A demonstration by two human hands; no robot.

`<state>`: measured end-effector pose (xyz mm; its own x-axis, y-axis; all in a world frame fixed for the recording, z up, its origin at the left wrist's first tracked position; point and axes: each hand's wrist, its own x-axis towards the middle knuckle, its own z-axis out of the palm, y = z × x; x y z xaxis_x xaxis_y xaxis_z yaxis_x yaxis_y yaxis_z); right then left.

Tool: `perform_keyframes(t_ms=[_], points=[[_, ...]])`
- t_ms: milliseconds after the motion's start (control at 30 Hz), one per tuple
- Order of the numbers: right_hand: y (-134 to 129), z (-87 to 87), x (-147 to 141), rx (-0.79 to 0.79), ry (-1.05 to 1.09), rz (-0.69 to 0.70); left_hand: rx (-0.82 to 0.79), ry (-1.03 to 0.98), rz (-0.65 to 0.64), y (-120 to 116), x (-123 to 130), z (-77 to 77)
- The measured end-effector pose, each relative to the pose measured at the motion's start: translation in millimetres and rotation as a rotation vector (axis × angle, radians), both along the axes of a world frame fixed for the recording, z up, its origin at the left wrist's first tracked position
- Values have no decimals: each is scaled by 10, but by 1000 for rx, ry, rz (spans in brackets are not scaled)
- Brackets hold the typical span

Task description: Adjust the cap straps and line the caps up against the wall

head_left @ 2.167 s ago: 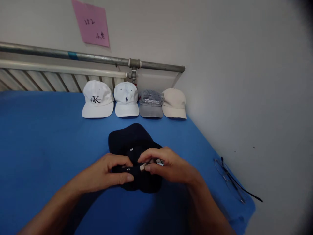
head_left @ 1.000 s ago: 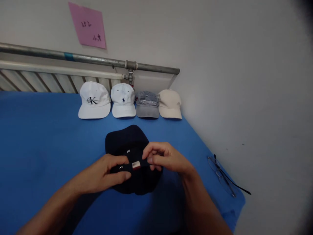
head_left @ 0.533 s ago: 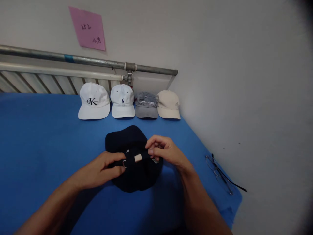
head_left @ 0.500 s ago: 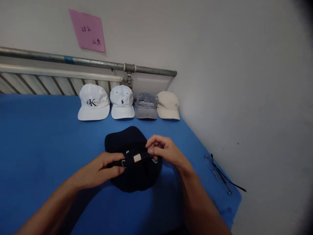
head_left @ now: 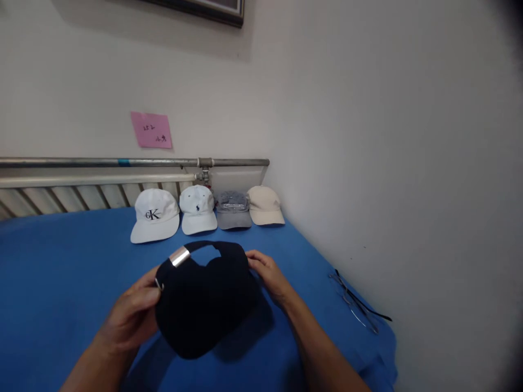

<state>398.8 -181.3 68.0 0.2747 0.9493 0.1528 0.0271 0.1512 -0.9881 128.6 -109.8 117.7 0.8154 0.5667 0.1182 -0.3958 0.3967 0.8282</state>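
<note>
A black cap (head_left: 204, 305) is held up over the blue surface, its strap opening and silver buckle (head_left: 180, 256) facing up. My left hand (head_left: 134, 310) grips the cap's left edge beside a small metal ring, thumb in front. At the upper right edge, my right hand (head_left: 267, 272) pinches the fabric; some of its fingers are hidden behind the cap. Behind stand a white cap with dark letters (head_left: 155, 216), a pale cap with a small rider logo (head_left: 198, 209), a grey cap (head_left: 233, 209) and a beige cap (head_left: 265, 205), side by side.
Glasses (head_left: 357, 302) lie at the right edge of the blue cover (head_left: 61, 272), close to the wall. A radiator (head_left: 81, 197) and a metal pipe (head_left: 163, 162) run along the back. A pink note (head_left: 152, 130) is on the wall, under a dark frame (head_left: 204, 8).
The black cap has been lifted and turned, so its buckle now shows at the top. My left hand has shifted left and down with it. The camera view has tilted upward.
</note>
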Motion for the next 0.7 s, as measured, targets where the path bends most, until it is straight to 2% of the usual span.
perform_keyframes(t_ms=[67,133,233,333,500,600,700], points=[[-66,-39,-115,-16,26,92,-7,-123,8,-79,27,184],[-136,-73,-231,9,111,168,2,-220,72,-125,28,316],[-245,-103,-394,78,277,187,11,-305,163,-158,-13,396],[-359,-110,-547,15,337,186,4,-329,200,-186,-76,367],[-527,-147,-873,-117,426,358,-1,-284,224,-223,-170,249],[-589,-186,-1131,-130,436,270,-77,-379,157,-207,-239,193],[-622,-223,-1377,-127,599,245,-125,-554,0,-186,-320,146]])
